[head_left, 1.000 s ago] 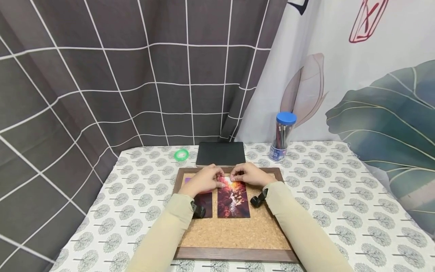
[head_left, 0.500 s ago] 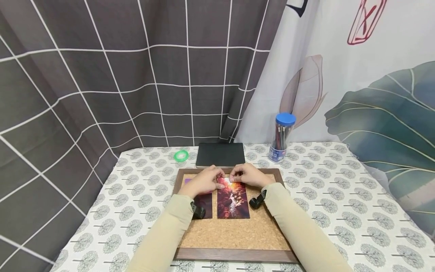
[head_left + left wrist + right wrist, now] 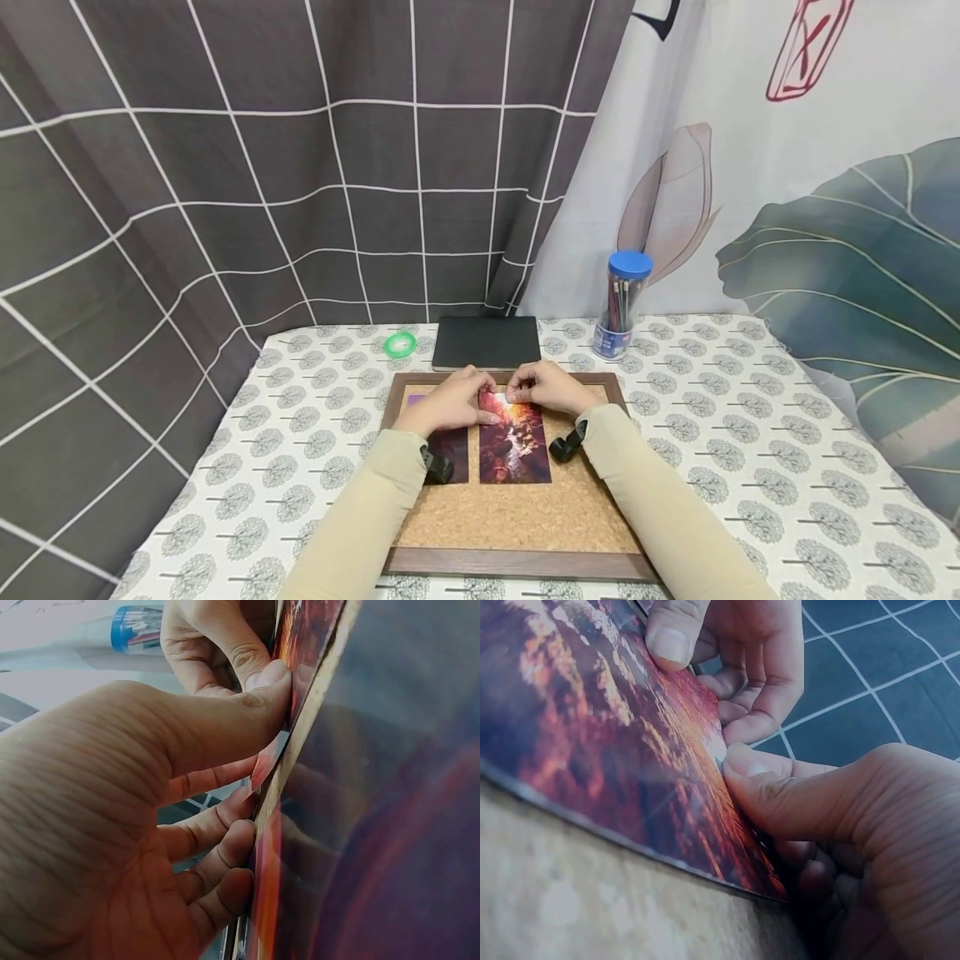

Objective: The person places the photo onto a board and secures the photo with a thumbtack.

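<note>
A glossy red and orange photo print (image 3: 516, 450) lies on a cork board (image 3: 517, 521) with a brown wooden frame. At its upper left, my left hand (image 3: 452, 402) has its thumb on the printed face and its fingers around the top edge, seen also in the right wrist view. My right hand (image 3: 553, 388) pinches the top edge, with the thumb (image 3: 769, 784) in front and the fingers tucked behind. Left of it lies a second, dark purple print (image 3: 452, 454), partly covered by my left hand and wrist camera.
Behind the board lies a black notebook (image 3: 486, 342). A green tape roll (image 3: 400, 344) sits to its left, and a clear pencil jar (image 3: 620, 304) with a blue lid stands to its right. A tree-patterned cloth (image 3: 300, 467) covers the table.
My left thumb has slid slightly down the face of the print. My right hand keeps its place at the top edge, and the prints stay where they were.
</note>
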Action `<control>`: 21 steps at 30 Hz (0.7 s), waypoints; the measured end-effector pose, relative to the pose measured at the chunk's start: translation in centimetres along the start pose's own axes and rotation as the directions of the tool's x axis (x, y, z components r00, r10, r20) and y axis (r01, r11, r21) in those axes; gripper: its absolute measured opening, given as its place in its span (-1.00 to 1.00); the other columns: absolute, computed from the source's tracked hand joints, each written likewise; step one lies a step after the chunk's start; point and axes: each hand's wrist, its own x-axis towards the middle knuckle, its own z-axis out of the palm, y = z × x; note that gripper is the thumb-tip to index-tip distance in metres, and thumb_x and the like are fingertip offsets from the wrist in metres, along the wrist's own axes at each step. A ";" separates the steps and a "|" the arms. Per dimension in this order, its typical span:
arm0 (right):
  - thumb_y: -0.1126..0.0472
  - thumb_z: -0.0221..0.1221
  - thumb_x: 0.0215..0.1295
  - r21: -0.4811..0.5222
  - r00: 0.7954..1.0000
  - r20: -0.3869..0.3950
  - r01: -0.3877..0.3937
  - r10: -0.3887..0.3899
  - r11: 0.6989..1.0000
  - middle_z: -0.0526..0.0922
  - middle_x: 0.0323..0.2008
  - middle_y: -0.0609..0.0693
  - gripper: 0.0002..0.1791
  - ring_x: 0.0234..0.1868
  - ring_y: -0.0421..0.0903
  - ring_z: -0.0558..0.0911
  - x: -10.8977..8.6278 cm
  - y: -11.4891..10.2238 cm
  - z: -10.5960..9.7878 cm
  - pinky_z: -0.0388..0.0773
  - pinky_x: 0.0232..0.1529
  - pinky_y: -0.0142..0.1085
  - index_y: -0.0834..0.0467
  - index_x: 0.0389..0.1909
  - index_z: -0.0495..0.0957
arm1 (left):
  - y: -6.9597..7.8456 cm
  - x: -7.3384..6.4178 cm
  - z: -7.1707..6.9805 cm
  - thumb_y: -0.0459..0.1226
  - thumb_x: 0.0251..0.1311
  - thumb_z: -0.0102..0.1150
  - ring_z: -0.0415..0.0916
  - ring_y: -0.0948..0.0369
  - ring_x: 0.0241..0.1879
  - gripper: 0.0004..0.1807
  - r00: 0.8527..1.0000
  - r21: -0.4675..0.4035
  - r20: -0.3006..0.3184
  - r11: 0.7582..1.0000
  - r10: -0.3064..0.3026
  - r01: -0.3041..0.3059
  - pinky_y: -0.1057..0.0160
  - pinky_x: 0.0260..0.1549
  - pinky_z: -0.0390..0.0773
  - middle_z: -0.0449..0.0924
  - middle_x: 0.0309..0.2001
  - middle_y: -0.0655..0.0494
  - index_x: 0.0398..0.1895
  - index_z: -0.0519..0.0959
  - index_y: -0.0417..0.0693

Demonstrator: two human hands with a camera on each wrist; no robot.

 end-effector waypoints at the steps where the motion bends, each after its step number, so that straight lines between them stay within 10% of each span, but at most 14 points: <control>1: 0.14 0.40 0.22 0.001 1.000 0.001 0.001 -0.001 1.000 0.66 -0.36 -0.17 -0.91 -0.30 -0.22 0.57 0.0 0.0 0.0 0.50 -0.20 -0.30 0.08 -0.36 0.73 | 0.0 0.0 0.0 0.06 0.08 0.47 0.32 0.19 -0.13 -0.49 1.000 -0.007 0.002 1.000 -0.003 0.003 0.16 -0.06 0.44 0.35 -0.15 0.15 0.03 0.53 0.12; 21: 0.11 0.38 0.25 -0.002 1.000 0.005 0.000 0.000 1.000 0.65 -0.35 -0.21 -0.92 -0.27 -0.22 0.59 0.0 0.7 0.1 0.51 -0.18 -0.29 0.02 -0.31 0.73 | 0.3 0.0 -0.1 0.03 0.07 0.48 0.32 0.17 -0.13 -0.51 1.000 -0.015 0.003 1.000 -0.019 0.019 0.13 -0.04 0.44 0.34 -0.16 0.15 0.02 0.52 0.14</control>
